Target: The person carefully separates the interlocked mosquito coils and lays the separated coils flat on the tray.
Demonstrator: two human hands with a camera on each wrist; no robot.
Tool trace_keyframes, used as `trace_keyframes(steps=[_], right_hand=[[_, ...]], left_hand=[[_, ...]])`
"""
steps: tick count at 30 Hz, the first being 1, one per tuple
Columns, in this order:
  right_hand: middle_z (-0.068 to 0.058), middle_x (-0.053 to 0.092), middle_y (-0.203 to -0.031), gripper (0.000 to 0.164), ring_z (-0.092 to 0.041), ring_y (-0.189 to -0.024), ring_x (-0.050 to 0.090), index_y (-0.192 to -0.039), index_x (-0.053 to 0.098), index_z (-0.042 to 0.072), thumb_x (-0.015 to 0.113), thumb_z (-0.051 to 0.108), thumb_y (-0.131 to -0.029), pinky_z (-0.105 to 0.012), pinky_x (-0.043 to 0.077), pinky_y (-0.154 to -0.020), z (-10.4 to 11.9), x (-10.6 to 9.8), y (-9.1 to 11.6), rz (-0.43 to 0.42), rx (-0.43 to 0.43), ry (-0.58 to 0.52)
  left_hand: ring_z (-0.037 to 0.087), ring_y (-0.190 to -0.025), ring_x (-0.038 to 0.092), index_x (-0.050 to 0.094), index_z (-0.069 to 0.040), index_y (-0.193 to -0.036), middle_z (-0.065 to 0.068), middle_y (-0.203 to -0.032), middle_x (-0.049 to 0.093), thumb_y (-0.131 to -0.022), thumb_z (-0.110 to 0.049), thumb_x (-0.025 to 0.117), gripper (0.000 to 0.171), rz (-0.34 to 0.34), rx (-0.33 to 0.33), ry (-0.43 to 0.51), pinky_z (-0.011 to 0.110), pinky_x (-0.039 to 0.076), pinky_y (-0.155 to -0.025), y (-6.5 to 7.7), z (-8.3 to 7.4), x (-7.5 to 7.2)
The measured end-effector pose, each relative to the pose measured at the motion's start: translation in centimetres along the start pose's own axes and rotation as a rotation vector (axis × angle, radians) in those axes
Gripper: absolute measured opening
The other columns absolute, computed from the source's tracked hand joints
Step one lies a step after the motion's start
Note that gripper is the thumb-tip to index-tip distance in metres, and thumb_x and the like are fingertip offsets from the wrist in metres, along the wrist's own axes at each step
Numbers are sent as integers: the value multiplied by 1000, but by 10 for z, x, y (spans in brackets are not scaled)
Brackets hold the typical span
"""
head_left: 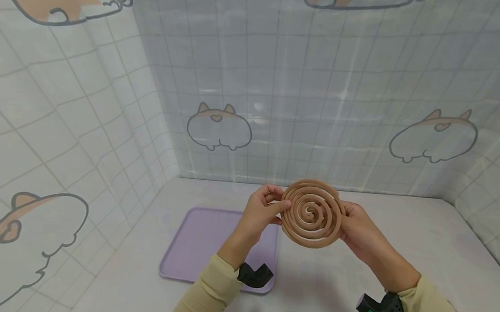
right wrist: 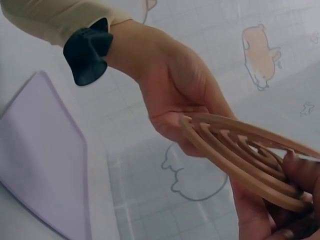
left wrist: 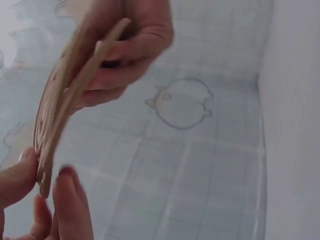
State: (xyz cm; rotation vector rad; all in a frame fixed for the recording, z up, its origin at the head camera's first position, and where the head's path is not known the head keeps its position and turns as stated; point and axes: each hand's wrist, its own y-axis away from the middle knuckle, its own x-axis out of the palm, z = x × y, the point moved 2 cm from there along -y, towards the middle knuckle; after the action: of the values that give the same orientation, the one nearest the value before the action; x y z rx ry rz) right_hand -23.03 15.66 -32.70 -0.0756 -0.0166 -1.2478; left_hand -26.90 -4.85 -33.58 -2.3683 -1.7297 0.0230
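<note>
A brown mosquito coil [head_left: 310,217], a flat round spiral, is held up above the table with its face toward the head camera. The left hand [head_left: 261,209] pinches its left edge, thumb on the front face. From the opposite side the right hand [head_left: 359,231] grips the right edge, its fingers mostly behind the coil. Seen nearly edge-on in the left wrist view, the coil [left wrist: 50,125] has one strand standing apart from the others near the right hand. In the right wrist view the coil's rings [right wrist: 235,180] show slightly spread.
A lavender tray [head_left: 211,243] lies on the white table [head_left: 399,220], at left and partly behind the left forearm. Tile-patterned walls [head_left: 312,93] with cartoon dogs enclose the back and sides. Black wrist mounts [head_left: 255,275] sit on both sleeves.
</note>
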Motion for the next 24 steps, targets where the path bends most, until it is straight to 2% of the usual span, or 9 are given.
trace_keyframes(steps=[5, 8, 10, 13, 15, 18, 21, 24], right_hand=[[3, 55, -67, 17, -7, -60, 50, -84, 63, 15, 51, 20, -96, -23, 46, -59, -4, 2, -1, -30, -20, -88], [3, 56, -69, 17, -7, -61, 52, -90, 63, 15, 51, 25, -96, -22, 46, -59, -4, 4, -2, -75, -25, -116], [3, 59, -71, 16, -7, -63, 55, -93, 63, 15, 51, 26, -96, -23, 47, -61, -4, 6, -2, -98, -28, -125], [2, 61, -75, 15, -9, -66, 58, -93, 64, 16, 51, 23, -96, -24, 50, -63, -4, 8, -2, -122, -46, -149], [2, 62, -77, 16, -10, -69, 61, -91, 65, 17, 50, 21, -96, -25, 51, -65, -4, 8, -2, -125, -70, -159], [1, 62, -78, 18, -11, -70, 62, -89, 67, 16, 50, 18, -96, -25, 53, -66, -4, 10, -2, -127, -109, -173], [1, 63, -76, 18, -12, -67, 61, -87, 67, 15, 51, 18, -96, -25, 52, -63, -3, 11, -1, -129, -131, -161], [0, 63, -75, 18, -11, -65, 61, -87, 66, 14, 51, 17, -96, -24, 52, -61, -3, 11, 0, -136, -143, -134]], left_hand=[[16, -81, 51, 54, -2, -97, 9, -98, 54, -80, -17, 73, 30, -171, 195, -272, 24, 45, -57, 3, -4, 2], [16, -90, 46, 57, -8, -97, 6, -102, 52, -78, -24, 75, 31, -252, 369, -470, 26, 42, -64, 11, -10, 9], [16, -95, 45, 58, -11, -98, 3, -105, 52, -77, -26, 76, 32, -240, 526, -633, 28, 42, -72, 19, -16, 20], [17, -101, 44, 59, -12, -102, 2, -110, 51, -73, -34, 78, 41, -157, 760, -905, 27, 41, -81, 31, -21, 41], [17, -102, 44, 59, -13, -107, 2, -113, 50, -70, -39, 79, 49, -100, 866, -1049, 26, 40, -84, 37, -21, 55], [17, -99, 44, 58, -13, -111, 3, -112, 49, -68, -40, 81, 56, -86, 928, -1195, 24, 40, -81, 39, -18, 68], [17, -95, 47, 59, -12, -108, 3, -107, 52, -68, -35, 82, 51, -147, 963, -1278, 23, 42, -78, 38, -15, 73], [16, -90, 49, 60, -12, -103, 2, -101, 54, -68, -29, 82, 45, -207, 987, -1304, 23, 43, -76, 38, -14, 74]])
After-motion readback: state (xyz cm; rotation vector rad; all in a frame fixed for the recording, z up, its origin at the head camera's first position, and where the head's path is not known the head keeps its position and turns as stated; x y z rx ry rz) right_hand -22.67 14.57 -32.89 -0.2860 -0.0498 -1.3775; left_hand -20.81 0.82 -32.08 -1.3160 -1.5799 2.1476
